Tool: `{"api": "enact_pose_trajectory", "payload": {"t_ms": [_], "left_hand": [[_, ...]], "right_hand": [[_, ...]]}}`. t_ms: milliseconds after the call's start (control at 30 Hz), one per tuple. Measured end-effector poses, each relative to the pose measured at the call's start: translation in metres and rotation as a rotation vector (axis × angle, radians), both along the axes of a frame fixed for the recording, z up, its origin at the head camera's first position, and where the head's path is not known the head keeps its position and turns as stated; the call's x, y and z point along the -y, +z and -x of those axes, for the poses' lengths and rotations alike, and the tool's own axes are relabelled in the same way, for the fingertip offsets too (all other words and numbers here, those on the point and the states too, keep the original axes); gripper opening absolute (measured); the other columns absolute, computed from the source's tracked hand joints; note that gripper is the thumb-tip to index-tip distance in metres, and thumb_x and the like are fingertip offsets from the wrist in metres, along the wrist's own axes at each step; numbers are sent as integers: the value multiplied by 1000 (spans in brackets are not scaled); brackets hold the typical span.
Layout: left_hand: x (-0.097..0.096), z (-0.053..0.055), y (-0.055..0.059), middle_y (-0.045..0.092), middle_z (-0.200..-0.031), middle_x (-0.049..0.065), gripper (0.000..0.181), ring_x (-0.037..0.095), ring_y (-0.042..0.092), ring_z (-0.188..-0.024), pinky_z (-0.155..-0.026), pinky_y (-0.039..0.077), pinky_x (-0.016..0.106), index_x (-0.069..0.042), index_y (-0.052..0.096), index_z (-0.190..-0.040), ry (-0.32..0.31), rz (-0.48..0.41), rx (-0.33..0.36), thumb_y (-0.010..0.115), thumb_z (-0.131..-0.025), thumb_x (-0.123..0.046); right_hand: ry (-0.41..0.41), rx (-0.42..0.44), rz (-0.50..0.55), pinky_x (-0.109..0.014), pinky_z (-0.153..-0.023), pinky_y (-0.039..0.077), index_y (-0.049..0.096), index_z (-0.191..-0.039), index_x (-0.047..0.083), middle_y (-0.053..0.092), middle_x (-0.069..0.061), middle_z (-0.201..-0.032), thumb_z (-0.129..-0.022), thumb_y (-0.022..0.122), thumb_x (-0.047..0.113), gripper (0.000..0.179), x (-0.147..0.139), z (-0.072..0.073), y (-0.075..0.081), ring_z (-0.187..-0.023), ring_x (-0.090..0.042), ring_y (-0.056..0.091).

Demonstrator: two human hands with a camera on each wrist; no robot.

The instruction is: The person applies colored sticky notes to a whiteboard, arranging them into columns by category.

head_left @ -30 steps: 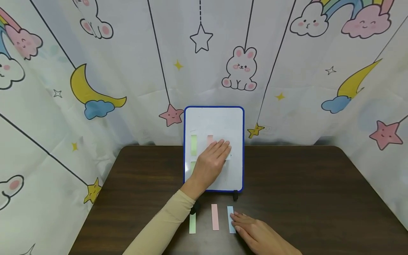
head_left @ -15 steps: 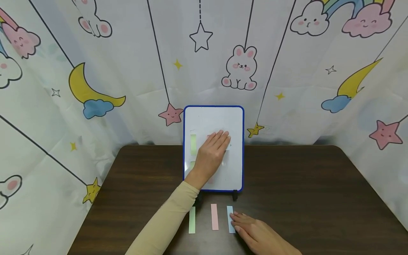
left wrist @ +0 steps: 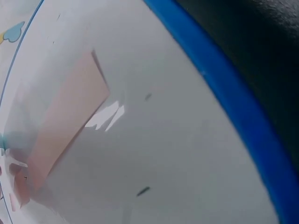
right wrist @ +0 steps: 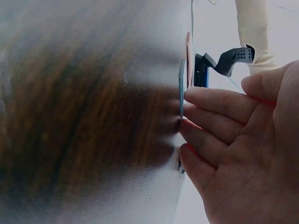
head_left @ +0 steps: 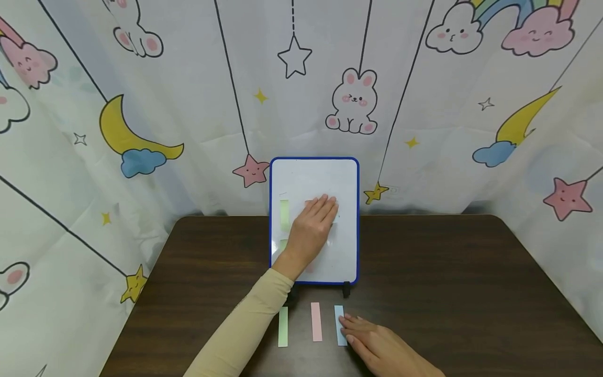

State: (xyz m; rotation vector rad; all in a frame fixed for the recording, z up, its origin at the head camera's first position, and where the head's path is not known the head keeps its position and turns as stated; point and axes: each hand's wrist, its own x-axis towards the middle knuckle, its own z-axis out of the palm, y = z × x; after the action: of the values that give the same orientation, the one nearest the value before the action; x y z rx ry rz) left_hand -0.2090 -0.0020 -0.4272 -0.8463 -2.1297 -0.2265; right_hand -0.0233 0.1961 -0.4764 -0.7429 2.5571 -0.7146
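Note:
My left hand (head_left: 311, 230) lies with straight fingers against a small blue-framed whiteboard (head_left: 313, 175), covering its middle. Left of it, a green paper strip (head_left: 285, 214) and part of a lower green strip (head_left: 283, 245) show on the board. A pink strip (left wrist: 70, 112) is on the board in the left wrist view. On the table, my right hand (head_left: 372, 335) rests with extended fingers, the tips touching a blue paper strip (head_left: 339, 324). A pink strip (head_left: 316, 322) and a green strip (head_left: 283, 327) lie to its left in a row.
The whiteboard stands upright on black feet (head_left: 346, 289) at the far side of the dark wooden table (head_left: 438, 262). Behind hangs a white curtain (head_left: 198, 63) printed with rabbits, stars and moons. My left sleeve (head_left: 240, 324) crosses beside the green strip.
My left hand has slid a little up the board, covering more of the upper pink strip and uncovering a pink patch lower down. The right hand has stayed at the blue strip.

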Motion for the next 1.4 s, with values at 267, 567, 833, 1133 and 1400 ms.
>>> {"api": "enact_pose_trajectory", "payload": {"t_ms": [267,567,833,1133,1400], "left_hand": [[-2,1,-2,69,-134,8,32,24,62,-131,-115,45,36,-6,71,-129,9,40,10,69,-97,-12],[0,0,-3,68,-136,8,37,23,62,-132,-115,45,36,-6,71,-129,16,63,21,75,-93,-17],[1,0,-7,68,-135,9,37,23,63,-130,-115,46,36,-5,71,-127,5,51,14,76,-93,-17],[-2,-3,-7,68,-135,9,35,24,63,-131,-115,46,36,-6,72,-127,19,54,20,74,-94,-17],[-3,-3,-8,69,-134,9,34,24,64,-130,-114,47,36,-6,73,-125,34,61,-3,76,-93,-17]], "right_hand": [[11,-23,0,-51,-107,52,60,-143,11,54,-7,-152,-110,38,44,52,-1,0,-1,-139,-33,54],[25,-46,-7,-50,-107,52,60,-143,10,55,-8,-151,-110,39,43,51,0,0,-1,-138,-32,55],[33,-121,-9,-49,-106,53,63,-140,10,57,-8,-150,-110,40,40,48,1,-3,-2,-136,-31,57],[27,-152,-22,-48,-105,55,66,-137,10,59,-7,-148,-110,41,39,46,2,-5,1,-134,-29,59],[-28,-78,17,-49,-100,56,62,-141,11,60,-4,-147,-109,40,45,52,3,-2,5,-131,-28,62]]}}
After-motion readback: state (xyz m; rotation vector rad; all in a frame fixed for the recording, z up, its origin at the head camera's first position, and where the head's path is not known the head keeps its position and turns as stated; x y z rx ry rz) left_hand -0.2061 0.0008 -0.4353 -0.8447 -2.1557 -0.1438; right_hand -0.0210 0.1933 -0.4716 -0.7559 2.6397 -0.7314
